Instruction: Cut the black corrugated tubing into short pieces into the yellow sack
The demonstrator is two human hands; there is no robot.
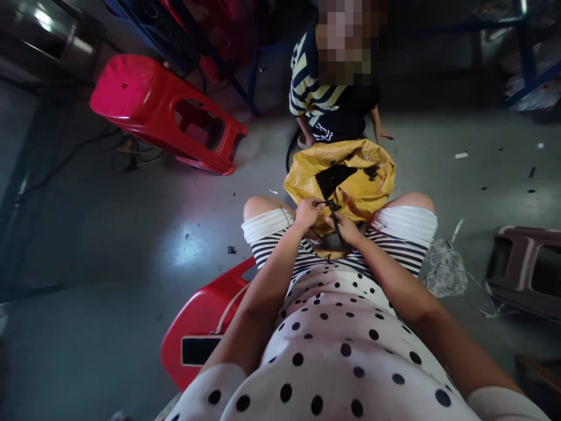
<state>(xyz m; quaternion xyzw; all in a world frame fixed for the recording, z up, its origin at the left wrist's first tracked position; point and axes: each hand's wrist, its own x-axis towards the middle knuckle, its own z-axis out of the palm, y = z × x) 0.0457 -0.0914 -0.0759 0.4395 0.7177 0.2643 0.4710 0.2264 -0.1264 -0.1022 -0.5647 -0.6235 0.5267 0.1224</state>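
Observation:
Between my knees stands a yellow sack point(368, 202) with its mouth gaping and dark pieces point(335, 175) inside. Over its near rim, my left hand point(309, 211) is closed in a pinch on a small black part point(331, 204). My right hand point(346, 228) is closed too, gripping a thin black strip point(336, 225) that runs up to the same part. Both hands are close together, just above the sack's near side. The exact kind of the black pieces is too small to make out.
A person in a striped shirt point(302, 82) crouches beyond the sack. A red stool point(162, 111) lies tipped at the left. Beside my left arm, a phone point(201, 351) rests on a red seat point(188, 316). Clear plastic point(445, 269) and a brown stool point(526, 263) are at the right.

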